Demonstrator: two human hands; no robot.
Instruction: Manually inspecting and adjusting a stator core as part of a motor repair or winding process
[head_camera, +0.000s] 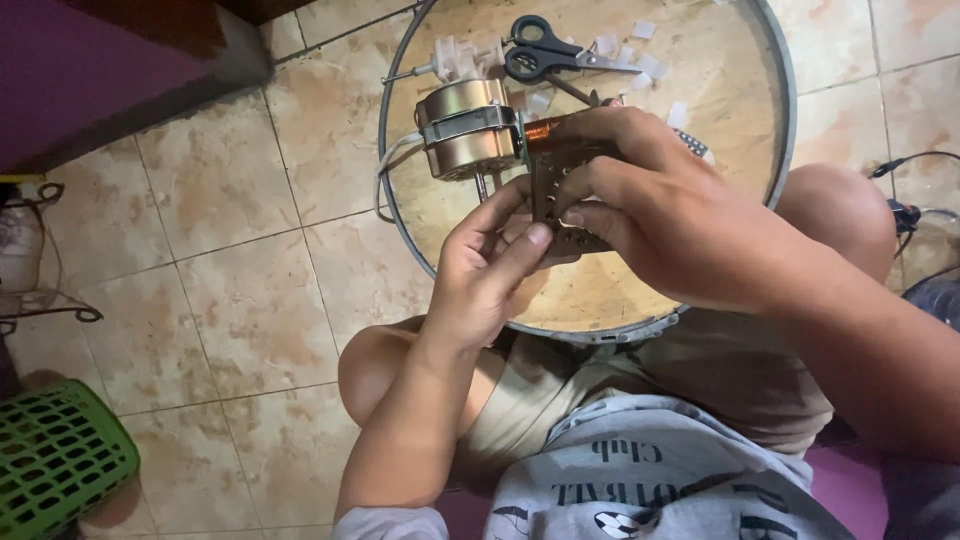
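The motor (466, 128) is a squat brass-coloured drum with a grey steel band round its middle, copper winding (548, 131) showing at its right end, a thin shaft below and white wires (388, 165) trailing off to the left. It hangs over the round wooden tray (720, 90) on my knees. My right hand (650, 200) curls over the dark perforated part at the winding end, fingers (600, 180) bent and pressed against it. My left hand (490, 265) comes up from below, thumb and fingers closed on that part's lower edge. Scissors (545, 55) and white scraps lie near the tray's far rim; tiled floor (230, 260) opens to the left.
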